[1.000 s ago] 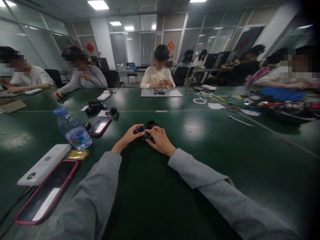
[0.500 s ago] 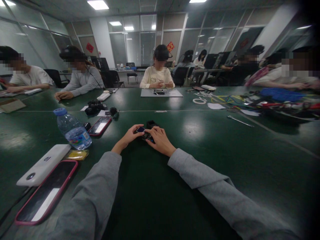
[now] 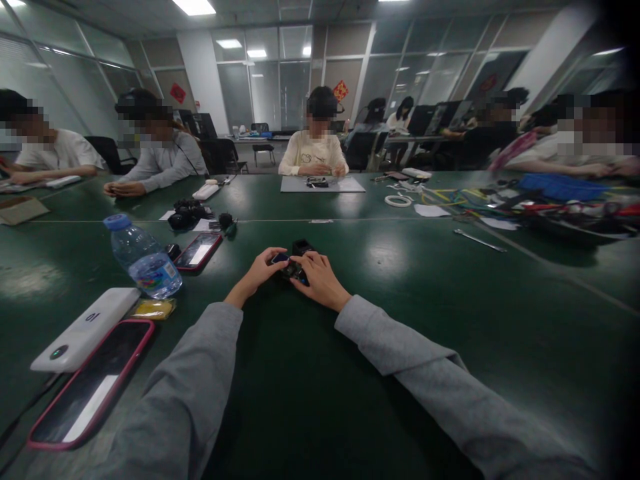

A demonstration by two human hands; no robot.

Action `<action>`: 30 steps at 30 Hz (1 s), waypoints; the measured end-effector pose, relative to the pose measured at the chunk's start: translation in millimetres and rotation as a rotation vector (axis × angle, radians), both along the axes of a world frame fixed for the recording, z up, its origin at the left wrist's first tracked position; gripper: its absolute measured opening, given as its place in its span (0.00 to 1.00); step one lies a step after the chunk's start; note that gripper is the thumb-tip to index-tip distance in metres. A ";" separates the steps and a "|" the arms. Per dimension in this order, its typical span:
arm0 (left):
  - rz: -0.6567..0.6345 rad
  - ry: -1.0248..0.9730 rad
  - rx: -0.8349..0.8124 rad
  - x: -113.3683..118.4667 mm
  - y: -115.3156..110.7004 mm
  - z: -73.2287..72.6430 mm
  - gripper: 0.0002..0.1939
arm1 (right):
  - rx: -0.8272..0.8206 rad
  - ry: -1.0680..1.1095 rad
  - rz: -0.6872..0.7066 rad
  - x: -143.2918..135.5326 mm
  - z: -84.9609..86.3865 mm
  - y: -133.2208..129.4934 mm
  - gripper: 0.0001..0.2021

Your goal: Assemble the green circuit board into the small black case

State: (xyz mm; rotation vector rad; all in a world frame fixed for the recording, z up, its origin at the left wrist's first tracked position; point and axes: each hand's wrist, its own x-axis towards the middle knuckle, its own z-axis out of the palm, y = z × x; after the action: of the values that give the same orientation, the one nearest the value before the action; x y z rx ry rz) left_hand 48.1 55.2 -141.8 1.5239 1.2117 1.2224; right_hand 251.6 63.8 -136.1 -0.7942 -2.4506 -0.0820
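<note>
My left hand (image 3: 259, 271) and my right hand (image 3: 320, 279) meet at the middle of the dark green table (image 3: 410, 287). Between the fingertips sits a small black device (image 3: 293, 265) with a small bluish screen facing up on its left side. The left fingers pinch the screen end; the right fingers cover the near side of the device. A small black box-shaped part (image 3: 302, 247) stands just behind the hands, touching or very close to the device. Both arms wear grey sleeves.
At my left lie a red-cased phone (image 3: 93, 383), a white power bank (image 3: 83, 328), a yellow packet (image 3: 153, 308), a water bottle (image 3: 141, 257) and another phone (image 3: 198, 251). A black camera (image 3: 185, 215) sits farther back. Several people sit around the table; cables and tools (image 3: 480, 240) lie at the right.
My hands stay on the device with barely any movement. The view has dipped slightly. The person at the far left in grey lowered their hand to the table.
</note>
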 end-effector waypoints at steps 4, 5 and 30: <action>0.011 0.013 0.025 1.0 0.9 -1.6 0.22 | 0.003 0.001 0.005 0.0 -0.1 0.1 0.25; 0.010 0.015 0.027 1.0 0.6 -1.4 0.22 | 0.003 0.001 0.004 0.0 -0.1 0.2 0.25; 0.033 0.012 -0.020 1.8 2.0 -1.2 0.22 | 0.010 0.021 0.004 -0.8 -2.4 1.1 0.25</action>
State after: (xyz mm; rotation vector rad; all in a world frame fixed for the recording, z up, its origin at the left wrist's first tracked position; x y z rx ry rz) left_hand 49.9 57.2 -142.9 1.5037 1.2583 1.2206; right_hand 250.9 64.9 -138.5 -0.7824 -2.4301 -0.0834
